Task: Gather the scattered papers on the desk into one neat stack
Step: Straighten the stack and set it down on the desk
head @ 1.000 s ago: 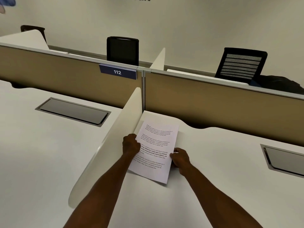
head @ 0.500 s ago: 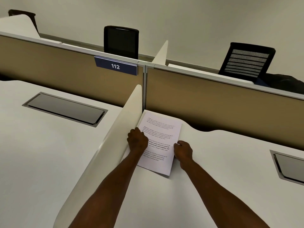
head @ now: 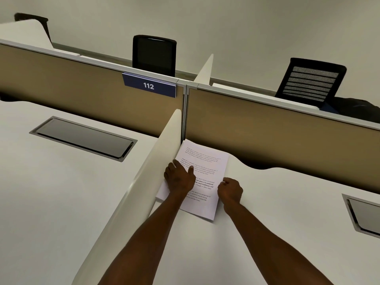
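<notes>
A: Looks nearly wrapped up. Just one squared stack of white printed paper sheets (head: 202, 177) lying flat on the white bench (head: 267, 233), tucked into the far corner, left edge against the cream curved divider panel (head: 144, 177), far edge near the tan fabric partition (head: 277, 128).

B: Any strays left?

A: None in view on either side. Only grey recessed cable hatches (head: 82, 138) on the left bench and at the right edge.

B: And the hands?

A: Left hand (head: 178, 177) resting palm-down on the stack's left half, fingers loosely curled, thumb out over the print; pressing rather than pinching, grip closed on nothing. Right hand (head: 230, 190) curled into a loose fist at the right edge, knuckles touching the paper's side; hard to tell whether any sheet is pinched.

B: What remains?

A: Probably a last nudge to true the edges, then letting go. Bottom sheets peeking out slightly at the near-left corner.
</notes>
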A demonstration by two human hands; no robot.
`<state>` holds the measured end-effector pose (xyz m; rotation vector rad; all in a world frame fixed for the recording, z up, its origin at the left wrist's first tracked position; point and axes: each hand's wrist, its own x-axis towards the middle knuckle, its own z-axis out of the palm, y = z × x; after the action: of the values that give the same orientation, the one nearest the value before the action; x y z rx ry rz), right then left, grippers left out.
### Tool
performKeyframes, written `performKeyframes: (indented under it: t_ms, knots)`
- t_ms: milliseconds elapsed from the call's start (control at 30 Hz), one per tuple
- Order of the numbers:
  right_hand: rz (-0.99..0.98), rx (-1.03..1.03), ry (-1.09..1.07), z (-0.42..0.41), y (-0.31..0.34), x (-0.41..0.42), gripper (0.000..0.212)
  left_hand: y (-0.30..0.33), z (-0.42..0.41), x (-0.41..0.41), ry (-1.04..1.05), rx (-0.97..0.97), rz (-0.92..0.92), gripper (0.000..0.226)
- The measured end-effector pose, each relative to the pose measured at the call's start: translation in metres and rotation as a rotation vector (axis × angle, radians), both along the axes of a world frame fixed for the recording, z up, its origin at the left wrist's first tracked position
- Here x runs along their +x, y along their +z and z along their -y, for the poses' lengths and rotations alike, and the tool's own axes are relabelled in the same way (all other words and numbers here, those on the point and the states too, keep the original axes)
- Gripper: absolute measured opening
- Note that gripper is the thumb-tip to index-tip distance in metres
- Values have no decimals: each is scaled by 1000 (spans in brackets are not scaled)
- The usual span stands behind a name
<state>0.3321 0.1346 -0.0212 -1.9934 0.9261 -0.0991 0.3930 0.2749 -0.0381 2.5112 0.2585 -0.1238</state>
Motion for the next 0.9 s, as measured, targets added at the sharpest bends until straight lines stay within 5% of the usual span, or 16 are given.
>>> performKeyframes:
  t_ms: [433,733,833,900]
  knots:
    - [-57,-88,88,2,-3,6,40,-4,-9,1,-53,-14,-42,83]
    - [-58,-144,131,3,-1,4,11,-1,-10,0,-26,-105,-17,85]
    - [-40,-179,129,3,-3,2,28,-1,-10,-4,-3,-136,13,82]
    - [-29,-175,117,3,-3,-1,19,-1,-11,-7,-1,-166,36,81]
